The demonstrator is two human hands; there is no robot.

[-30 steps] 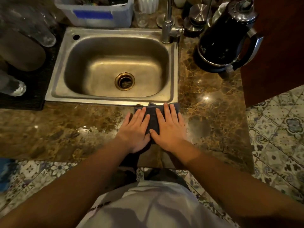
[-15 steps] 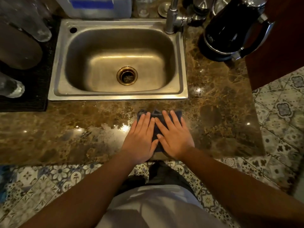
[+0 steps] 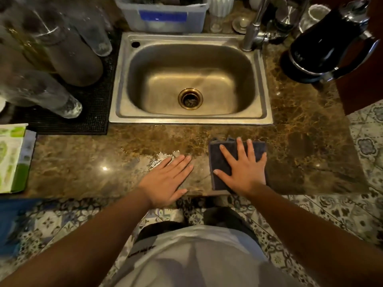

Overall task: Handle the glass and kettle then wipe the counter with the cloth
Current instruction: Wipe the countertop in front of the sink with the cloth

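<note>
Right hand point(image 3: 243, 170) presses flat, fingers spread, on the folded dark cloth point(image 3: 219, 160) for wiping pressure; left hand point(image 3: 169, 179) rests empty, flat beside it.

We see rectangular steel sink point(image 3: 190, 79) set in brown marble counter point(image 3: 300, 141). Black kettle point(image 3: 327, 44) behind-right of sink. Clear glasses point(image 3: 51, 94) on black mat point(image 3: 93, 112) left of sink. Folded dark cloth point(image 3: 221, 160) on counter before sink, under right hand point(image 3: 244, 166); left hand point(image 3: 167, 179) flat on counter, left of cloth.
</note>
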